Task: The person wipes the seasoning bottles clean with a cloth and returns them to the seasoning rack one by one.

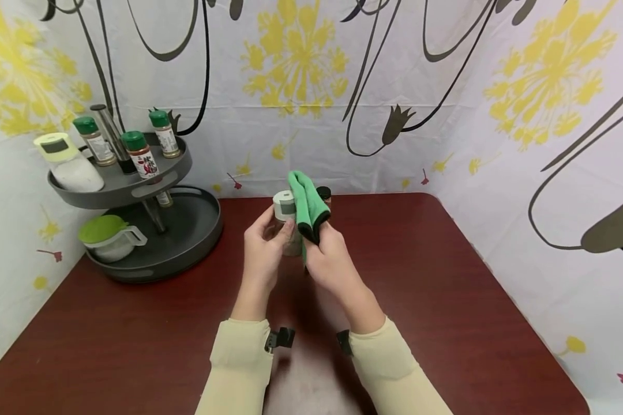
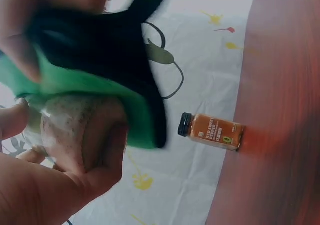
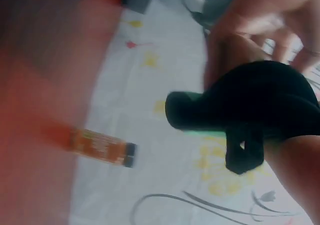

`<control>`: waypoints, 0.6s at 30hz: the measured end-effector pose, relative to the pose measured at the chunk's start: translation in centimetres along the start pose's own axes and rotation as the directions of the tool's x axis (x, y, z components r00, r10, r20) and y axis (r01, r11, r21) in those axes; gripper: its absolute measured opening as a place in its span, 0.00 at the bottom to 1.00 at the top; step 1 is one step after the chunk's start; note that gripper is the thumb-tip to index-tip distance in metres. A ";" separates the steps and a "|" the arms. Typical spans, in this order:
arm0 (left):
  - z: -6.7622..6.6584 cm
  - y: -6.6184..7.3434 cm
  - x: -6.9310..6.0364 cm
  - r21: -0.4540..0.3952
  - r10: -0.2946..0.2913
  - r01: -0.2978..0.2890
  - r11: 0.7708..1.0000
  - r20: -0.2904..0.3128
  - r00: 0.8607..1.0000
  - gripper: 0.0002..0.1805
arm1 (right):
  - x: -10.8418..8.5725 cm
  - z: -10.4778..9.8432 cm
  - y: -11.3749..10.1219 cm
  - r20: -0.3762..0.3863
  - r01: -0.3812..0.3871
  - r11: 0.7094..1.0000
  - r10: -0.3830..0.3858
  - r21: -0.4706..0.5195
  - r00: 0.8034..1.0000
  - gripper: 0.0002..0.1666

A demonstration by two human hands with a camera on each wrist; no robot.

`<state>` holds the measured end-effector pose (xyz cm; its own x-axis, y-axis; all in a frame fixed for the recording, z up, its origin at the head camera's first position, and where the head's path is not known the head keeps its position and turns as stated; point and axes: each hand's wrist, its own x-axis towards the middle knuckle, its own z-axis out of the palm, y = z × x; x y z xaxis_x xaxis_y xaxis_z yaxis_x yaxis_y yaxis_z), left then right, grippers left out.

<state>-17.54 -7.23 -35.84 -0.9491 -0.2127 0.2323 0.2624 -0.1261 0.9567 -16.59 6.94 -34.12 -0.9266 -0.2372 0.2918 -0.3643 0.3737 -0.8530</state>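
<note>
My left hand [image 1: 261, 251] grips a clear container with a white lid [image 1: 284, 203], its fingers and thumb around the sides. In the left wrist view the container [image 2: 67, 130] is tilted, with specks on its wall. A green cloth with black edging [image 1: 303, 199] is held in my right hand [image 1: 334, 259]. The cloth lies against the container's side and hides part of it. In the right wrist view the cloth's dark side [image 3: 260, 100] covers most of the grip. Behind the hands stands a red sweet pepper bottle with a black cap [image 2: 212, 131].
A two-tier grey rack [image 1: 207, 242] stands at the left on the red-brown table [image 1: 446, 300]. Its upper tier carries several green-capped spice bottles, a steel cylinder and a white container [image 1: 78, 173]. A green-lidded cup [image 1: 109, 239] sits below. Patterned fabric hangs behind.
</note>
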 end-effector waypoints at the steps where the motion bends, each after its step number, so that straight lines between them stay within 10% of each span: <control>1: 0.0 0.1 -0.1 0.002 0.002 -0.002 1.000 -0.009 1.000 0.28 | -0.2 0.1 0.4 0.010 -0.030 1.000 0.030 -0.010 1.000 0.27; 10: 0.2 0.3 -0.5 0.016 0.034 -0.034 0.999 -0.020 0.999 0.30 | -1.2 0.2 2.0 0.078 -0.193 0.974 0.203 -0.122 0.976 0.20; 18: 0.4 -0.4 -1.0 0.040 0.019 -0.019 0.999 -0.005 1.000 0.31 | -1.1 -0.7 -0.5 -0.058 0.015 1.000 -0.016 -0.014 0.998 0.26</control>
<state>-16.79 -6.59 -36.38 -0.9429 -0.2202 0.2499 0.2734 -0.0833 0.9583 -15.46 7.63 -33.66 -0.9245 -0.1904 0.3301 -0.3796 0.3826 -0.8423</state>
